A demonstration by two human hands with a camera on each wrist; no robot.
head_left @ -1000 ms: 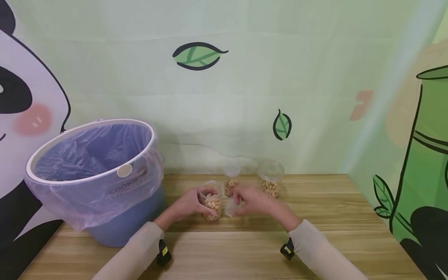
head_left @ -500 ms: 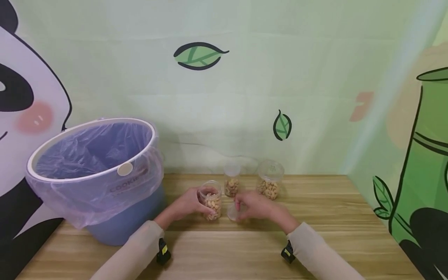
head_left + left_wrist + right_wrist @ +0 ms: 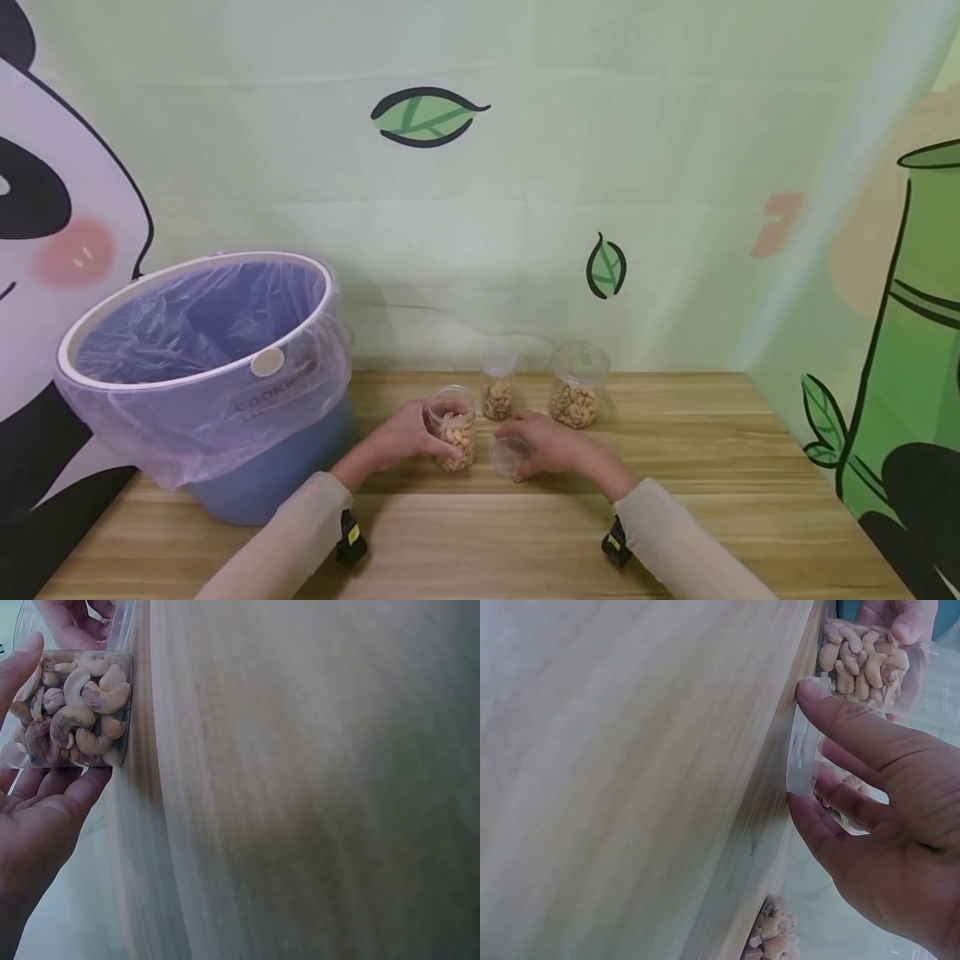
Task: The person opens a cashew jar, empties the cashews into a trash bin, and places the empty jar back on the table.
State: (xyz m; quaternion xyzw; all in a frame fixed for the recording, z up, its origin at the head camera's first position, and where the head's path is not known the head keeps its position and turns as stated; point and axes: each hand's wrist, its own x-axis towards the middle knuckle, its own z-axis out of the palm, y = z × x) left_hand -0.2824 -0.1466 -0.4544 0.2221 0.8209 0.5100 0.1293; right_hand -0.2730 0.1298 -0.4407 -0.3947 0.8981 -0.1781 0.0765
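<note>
My left hand (image 3: 399, 438) grips a clear jar (image 3: 459, 442) from its left side, thumb in front and fingers round the back. Cashews (image 3: 75, 712) fill its lower part, and its top is uncovered. Just right of this jar, my right hand (image 3: 549, 446) pinches a round translucent lid (image 3: 507, 457) by its edges. The right wrist view shows the lid (image 3: 802, 754) between thumb and fingers, flat against the wooden tabletop.
Behind the hands stand a small capped jar (image 3: 498, 398) and a wider lidded jar (image 3: 576, 403), both with cashews. A blue bin (image 3: 262, 492) with a plastic liner stands at the left. A printed cloth (image 3: 480, 233) hangs behind the wooden table (image 3: 480, 542).
My right hand has shifted slightly toward me and lowered the lid from a tilted position to flat on the table, right of the jar. The left hand keeps its grip in place.
</note>
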